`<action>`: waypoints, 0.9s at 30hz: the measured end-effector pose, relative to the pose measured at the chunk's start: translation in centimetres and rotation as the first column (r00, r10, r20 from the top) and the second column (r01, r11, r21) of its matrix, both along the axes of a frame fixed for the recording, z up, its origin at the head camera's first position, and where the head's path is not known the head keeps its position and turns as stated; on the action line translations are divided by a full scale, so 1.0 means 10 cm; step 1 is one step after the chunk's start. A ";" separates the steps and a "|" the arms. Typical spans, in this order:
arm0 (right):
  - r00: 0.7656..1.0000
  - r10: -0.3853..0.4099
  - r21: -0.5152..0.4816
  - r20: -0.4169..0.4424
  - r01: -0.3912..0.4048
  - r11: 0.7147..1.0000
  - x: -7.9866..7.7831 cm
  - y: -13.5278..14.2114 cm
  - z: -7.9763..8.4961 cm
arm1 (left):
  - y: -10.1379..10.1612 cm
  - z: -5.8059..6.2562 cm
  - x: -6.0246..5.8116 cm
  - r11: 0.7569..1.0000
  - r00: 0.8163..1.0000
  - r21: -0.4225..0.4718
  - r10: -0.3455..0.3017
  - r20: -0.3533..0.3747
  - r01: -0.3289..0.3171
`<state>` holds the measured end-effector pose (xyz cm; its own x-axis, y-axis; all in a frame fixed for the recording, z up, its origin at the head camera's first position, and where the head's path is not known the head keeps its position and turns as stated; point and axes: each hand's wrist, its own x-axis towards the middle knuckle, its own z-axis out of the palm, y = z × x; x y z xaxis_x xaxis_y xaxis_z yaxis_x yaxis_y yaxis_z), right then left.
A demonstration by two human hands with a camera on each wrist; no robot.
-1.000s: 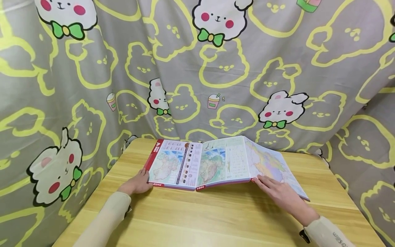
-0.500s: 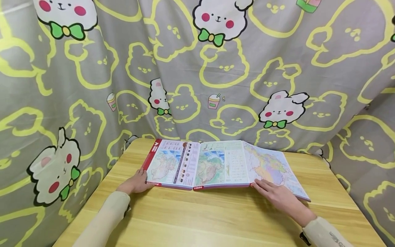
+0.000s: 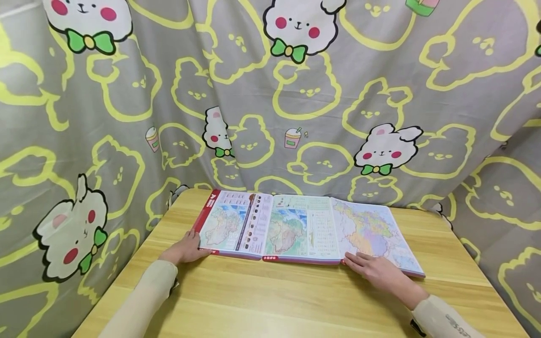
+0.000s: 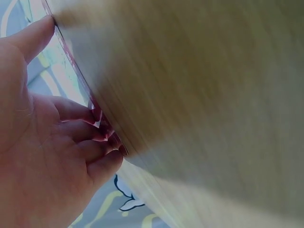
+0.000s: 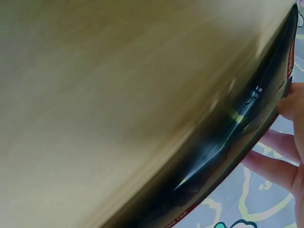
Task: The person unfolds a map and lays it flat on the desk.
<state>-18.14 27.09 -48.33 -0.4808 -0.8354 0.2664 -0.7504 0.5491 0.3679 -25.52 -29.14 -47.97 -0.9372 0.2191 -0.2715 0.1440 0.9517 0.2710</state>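
A folding map [image 3: 287, 230] lies spread in three panels along the back of the wooden table, its left border and near-edge labels red. My left hand [image 3: 188, 246] holds the near left corner, fingers at the left side and thumb at the near edge. In the left wrist view, the bent fingertips [image 4: 111, 142] meet the map's red edge. At the fold between the middle and right panels, my right hand [image 3: 376, 272] grips the near edge, its fingers lying over the right panel. The right wrist view shows the map's dark underside [image 5: 228, 137] raised slightly there.
The light wooden table [image 3: 270, 300] extends in front of the map. A grey curtain [image 3: 253, 94] with yellow outlines and white cartoon animals hangs behind it and at both sides, close to the map's far edge.
My right hand has lowered the raised fold between the middle and right panels toward the table, flattening the map. The panels have shifted slightly left; my left hand has stayed at its corner.
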 end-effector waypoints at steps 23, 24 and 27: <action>0.998 0.002 0.097 0.067 -0.008 0.995 -0.04 -0.05 -0.11 | -0.01 -0.03 -0.01 1.000 1.000 -0.004 0.028 0.007 -0.028; 0.998 0.007 0.097 0.060 -0.013 0.995 -0.04 -0.05 -0.12 | -0.01 -0.03 -0.01 1.000 1.000 -0.006 0.029 0.007 -0.029; 0.999 0.025 0.097 0.034 -0.028 0.995 -0.05 -0.05 -0.13 | 0.00 -0.03 -0.02 1.000 1.000 -0.008 0.030 0.008 -0.030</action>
<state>-18.65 26.61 -49.63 -0.4655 -0.8691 0.1674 -0.7766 0.4918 0.3938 -25.68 -29.15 -48.26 -0.9411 0.1884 -0.2807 0.1129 0.9578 0.2644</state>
